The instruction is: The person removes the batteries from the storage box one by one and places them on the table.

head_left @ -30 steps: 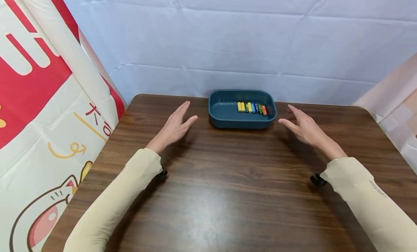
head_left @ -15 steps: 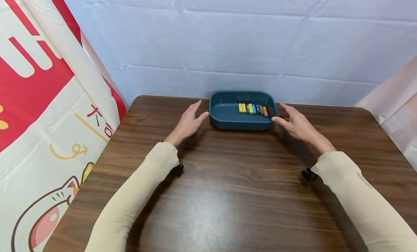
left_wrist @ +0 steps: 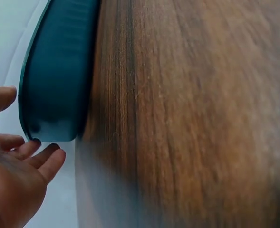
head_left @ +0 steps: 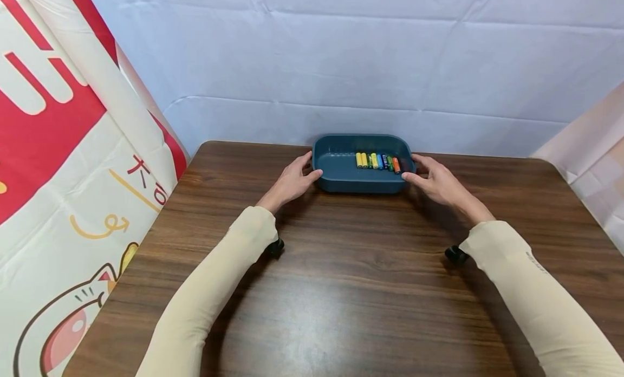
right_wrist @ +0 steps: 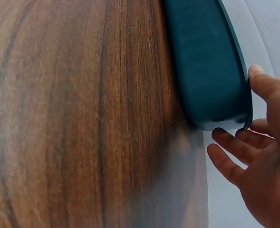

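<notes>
A dark blue-green plastic bin (head_left: 361,186) stands at the far edge of the table. In its right half lie several small batteries (head_left: 377,161) side by side, yellow, green, blue and orange. My left hand (head_left: 291,183) is at the bin's left end; in the left wrist view its fingertips are right at the end wall, the thumb held a little off the rim. At the opposite end, my right hand (head_left: 441,188) has its thumb against the rim and its fingertips at the end wall. The fingers of both hands are spread and loosely bent.
The brown wood-grain table (head_left: 361,290) reaches toward me. Behind the bin hangs a pale creased cloth (head_left: 341,57), and a printed red and white curtain (head_left: 53,128) hangs on the left. A black wrist device (head_left: 456,255) shows under the right sleeve.
Both hands have moved inward from either side until their fingertips reached the bin's ends. The bin and batteries have stayed in place.
</notes>
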The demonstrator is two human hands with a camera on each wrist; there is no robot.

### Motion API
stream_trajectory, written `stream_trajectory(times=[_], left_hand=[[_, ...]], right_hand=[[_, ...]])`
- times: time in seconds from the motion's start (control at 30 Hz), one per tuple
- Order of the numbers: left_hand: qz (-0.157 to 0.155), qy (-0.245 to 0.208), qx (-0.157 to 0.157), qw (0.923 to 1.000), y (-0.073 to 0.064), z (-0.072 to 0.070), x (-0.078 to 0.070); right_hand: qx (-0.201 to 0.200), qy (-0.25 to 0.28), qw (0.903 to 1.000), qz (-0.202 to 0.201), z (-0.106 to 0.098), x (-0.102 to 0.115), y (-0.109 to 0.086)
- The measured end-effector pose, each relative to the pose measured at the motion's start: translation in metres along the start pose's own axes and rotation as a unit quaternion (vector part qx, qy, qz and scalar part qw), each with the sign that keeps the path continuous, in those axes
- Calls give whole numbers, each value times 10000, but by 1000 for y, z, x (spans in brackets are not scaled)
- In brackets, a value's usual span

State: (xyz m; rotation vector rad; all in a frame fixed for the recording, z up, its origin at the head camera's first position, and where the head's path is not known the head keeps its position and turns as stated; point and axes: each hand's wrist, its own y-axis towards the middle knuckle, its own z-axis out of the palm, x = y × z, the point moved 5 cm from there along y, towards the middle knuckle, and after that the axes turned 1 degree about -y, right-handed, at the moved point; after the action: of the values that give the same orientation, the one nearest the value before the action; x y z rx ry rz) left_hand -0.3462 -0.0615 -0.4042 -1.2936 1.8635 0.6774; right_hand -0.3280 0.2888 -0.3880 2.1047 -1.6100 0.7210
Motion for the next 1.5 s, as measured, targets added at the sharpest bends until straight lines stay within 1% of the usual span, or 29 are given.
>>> stream_trajectory(times=[0.17, 0.43, 0.63, 0.83, 0.97, 1.13, 1.33, 1.5], left_hand=[[20, -9, 49, 10000, 1, 0, -2], [-9, 143, 67, 9999, 3, -3, -3], [-115, 162, 41, 9998, -1, -5, -2], [-185, 153, 51, 9997, -3, -8, -2], [-145, 228, 36, 9996, -4, -9, -3], [-85, 290, 36, 9995, -8, -10, -3], [-68, 157, 42, 9998, -12, -13, -2], [35, 101, 57, 9999, -14, -14, -2]], right_hand=[[54, -31, 10000, -20, -1, 2, 1], [66, -76, 9999, 4, -3, 4, 2], [98, 131, 9999, 41, 2, 8, 2], [-2, 255, 9997, 37, 6, 11, -2], [-36, 337, 9994, 37, 8, 15, -5], [-58, 458, 9989, 91, 12, 15, -9], [-121, 465, 9988, 41, 14, 18, -14], [-142, 585, 9980, 190, 17, 22, -20]])
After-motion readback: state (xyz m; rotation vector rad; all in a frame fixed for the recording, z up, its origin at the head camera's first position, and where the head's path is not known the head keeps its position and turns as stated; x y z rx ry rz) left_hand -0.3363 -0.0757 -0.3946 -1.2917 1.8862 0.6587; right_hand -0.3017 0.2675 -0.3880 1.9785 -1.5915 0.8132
